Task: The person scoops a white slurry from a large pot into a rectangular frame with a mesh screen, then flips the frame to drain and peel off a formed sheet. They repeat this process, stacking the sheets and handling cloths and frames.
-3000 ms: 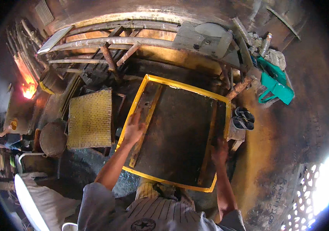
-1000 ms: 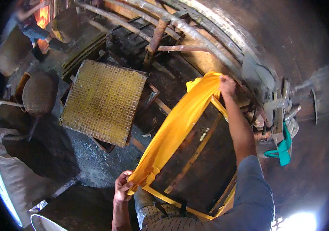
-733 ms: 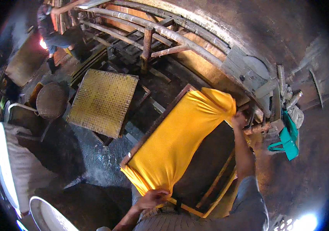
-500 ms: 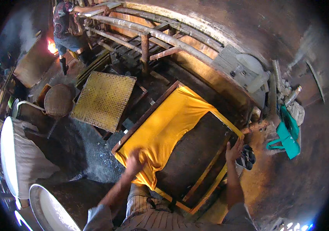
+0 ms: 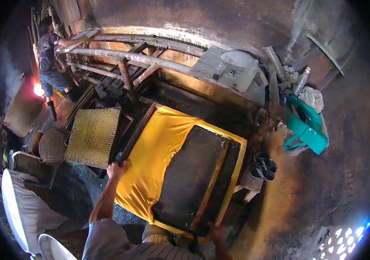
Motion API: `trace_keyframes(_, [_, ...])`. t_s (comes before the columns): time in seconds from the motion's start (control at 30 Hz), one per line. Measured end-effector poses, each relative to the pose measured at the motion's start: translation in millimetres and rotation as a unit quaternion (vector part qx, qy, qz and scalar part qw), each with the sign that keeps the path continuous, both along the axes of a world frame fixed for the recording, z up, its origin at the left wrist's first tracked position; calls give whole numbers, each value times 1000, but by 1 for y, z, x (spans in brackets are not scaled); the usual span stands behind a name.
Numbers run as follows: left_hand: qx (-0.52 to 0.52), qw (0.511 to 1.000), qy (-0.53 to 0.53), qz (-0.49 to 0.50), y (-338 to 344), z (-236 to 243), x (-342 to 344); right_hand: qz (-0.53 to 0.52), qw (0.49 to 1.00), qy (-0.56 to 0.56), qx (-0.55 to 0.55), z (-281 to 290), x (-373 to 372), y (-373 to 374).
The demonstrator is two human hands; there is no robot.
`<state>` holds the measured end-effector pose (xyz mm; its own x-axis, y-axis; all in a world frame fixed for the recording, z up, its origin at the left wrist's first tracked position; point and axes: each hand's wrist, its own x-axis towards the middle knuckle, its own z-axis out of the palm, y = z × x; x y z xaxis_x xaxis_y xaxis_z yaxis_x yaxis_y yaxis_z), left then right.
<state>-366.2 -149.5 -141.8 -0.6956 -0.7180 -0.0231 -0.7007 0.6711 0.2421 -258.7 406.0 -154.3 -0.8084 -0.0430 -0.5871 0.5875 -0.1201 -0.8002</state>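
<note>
- Currently, the step in hand appears to be the spreading and seating of the yellow cloth on the rectangular frame; this is a judgement.
- Location: the rectangular frame sits directly before the person. The yellow cloth covers its left part, from the far rail to the near rail. The curved right edge of the cloth lies well apart from the right rail.
- Left hand: fingers curled around the near end of the dark bar, which runs along the left side of the cloth.
- Right hand: at the near right corner of the frame, well apart from the left hand. It is dark and blurred; whether it grips the rail cannot be told.
- Condition: creases gather at the near left of the cloth; the far part looks smoother. The inner strip on the right is uncovered.
- Next move, as judged: it calls for a firm hold on the dark bar and an even pull on the cloth, working the near creases out without dragging the far edge off its rail.
</note>
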Motion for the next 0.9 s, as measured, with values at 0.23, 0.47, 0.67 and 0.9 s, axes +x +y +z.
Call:
trace_keyframes(0.23, [103,994,4,-19,147,0,33,-76,986,-148,31,-21,-17,181])
trace_keyframes(0.47, [49,998,1,-46,176,45,27,-158,984,-47,-65,-75,134,141])
trace_keyframes(0.67, [88,872,-77,-475,375,52,49,-100,992,-70,-37,-31,139,106])
trace_keyframes(0.9, [121,802,-90,-578,461,80,106,-76,996,-41,18,8,113,110])
